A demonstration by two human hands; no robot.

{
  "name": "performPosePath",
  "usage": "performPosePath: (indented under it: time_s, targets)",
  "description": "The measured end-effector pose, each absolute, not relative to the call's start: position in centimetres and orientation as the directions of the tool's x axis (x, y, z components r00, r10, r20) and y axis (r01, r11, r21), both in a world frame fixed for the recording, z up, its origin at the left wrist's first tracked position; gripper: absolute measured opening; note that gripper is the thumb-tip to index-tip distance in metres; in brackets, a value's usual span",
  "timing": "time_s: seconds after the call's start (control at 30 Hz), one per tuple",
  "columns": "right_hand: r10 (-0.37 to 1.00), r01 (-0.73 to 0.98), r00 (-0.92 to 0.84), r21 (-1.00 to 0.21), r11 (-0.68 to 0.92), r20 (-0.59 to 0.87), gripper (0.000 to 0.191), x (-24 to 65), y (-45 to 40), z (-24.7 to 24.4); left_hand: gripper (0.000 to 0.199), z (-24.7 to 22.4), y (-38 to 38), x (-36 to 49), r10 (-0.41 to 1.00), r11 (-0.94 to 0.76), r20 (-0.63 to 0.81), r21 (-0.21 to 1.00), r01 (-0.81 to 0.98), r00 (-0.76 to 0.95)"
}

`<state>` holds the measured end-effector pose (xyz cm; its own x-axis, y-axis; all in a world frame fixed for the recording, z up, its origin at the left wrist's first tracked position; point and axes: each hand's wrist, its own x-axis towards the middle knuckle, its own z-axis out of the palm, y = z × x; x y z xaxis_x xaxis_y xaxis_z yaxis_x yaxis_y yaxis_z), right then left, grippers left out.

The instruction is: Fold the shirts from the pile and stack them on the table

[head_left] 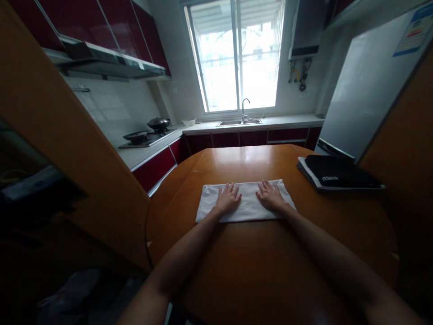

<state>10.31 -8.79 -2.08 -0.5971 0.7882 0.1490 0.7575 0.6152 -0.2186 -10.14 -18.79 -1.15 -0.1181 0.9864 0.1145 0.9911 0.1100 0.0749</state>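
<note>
A white cloth (248, 207), folded into a wide flat rectangle, lies on the wooden table (243, 257). My left hand (229, 198) rests palm down on its left part, fingers spread. On the right part, my right hand (269, 195) is pressed flat as well, its fingers apart. Neither hand grips the fabric. Whether the cloth is a garment or a towel, I cannot tell.
A stack of folded dark and white clothes (338, 174) sits at the table's right side. Behind are a sink (237, 122), a stove with pans (149, 137) and a fridge (365, 85). A wooden partition (84, 158) stands at left.
</note>
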Motion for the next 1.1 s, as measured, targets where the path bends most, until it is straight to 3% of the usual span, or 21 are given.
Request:
performPosePath:
  time_s: [0.1, 0.2, 0.37, 0.47, 0.6, 0.73, 0.93, 1.0, 1.1]
  targets:
    - [0.792, 0.765, -0.581, -0.204, 0.610, 0.188, 0.063, 10.7, -8.1, -2.8, 0.055, -0.9, -18.8, -11.7, 0.980, 0.118, 0.153, 0.064, 0.991, -0.127]
    - [0.808, 0.794, -0.535, -0.180, 0.580, 0.246, 0.064, 11.5, -7.3, -2.9, 0.058, -0.4, -19.3, -13.9, 0.952, 0.250, 0.168, 0.052, 0.967, -0.255]
    - [0.860, 0.840, -0.493, -0.186, 0.510, 0.132, 0.067, 12.6, -6.4, -3.0, 0.064, -0.6, -20.0, -16.5, 0.922, 0.362, 0.123, 0.057, 0.930, -0.367]
    - [0.879, 0.855, -0.444, -0.213, 0.474, 0.173, 0.066, 13.2, -6.2, -3.0, 0.066, -0.8, -20.0, -17.2, 0.893, 0.412, 0.154, 0.091, 0.906, -0.422]
    - [0.904, 0.862, -0.419, -0.276, 0.424, 0.079, 0.068, 14.2, -5.6, -2.8, 0.069, -0.8, -19.9, -18.1, 0.885, 0.440, 0.101, 0.135, 0.888, -0.454]
    - [0.919, 0.858, -0.368, -0.332, 0.393, 0.138, 0.069, 15.2, -4.6, -3.0, 0.071, -0.7, -19.6, -18.4, 0.863, 0.464, 0.155, 0.134, 0.875, -0.481]
    - [0.940, 0.862, -0.324, -0.377, 0.340, 0.109, 0.065, 16.2, -3.4, -3.9, 0.068, -0.8, -20.2, -18.4, 0.865, 0.495, 0.015, 0.145, 0.857, -0.502]
    - [0.946, 0.864, -0.294, -0.384, 0.325, 0.137, 0.064, 16.1, -3.4, -3.4, 0.069, -0.4, -20.2, -17.9, 0.857, 0.504, 0.040, 0.134, 0.853, -0.513]
    - [0.918, 0.853, -0.287, -0.363, 0.374, 0.272, 0.062, 14.9, -4.4, -2.3, 0.069, 0.3, -19.8, -15.7, 0.872, 0.441, 0.191, 0.093, 0.893, -0.451]
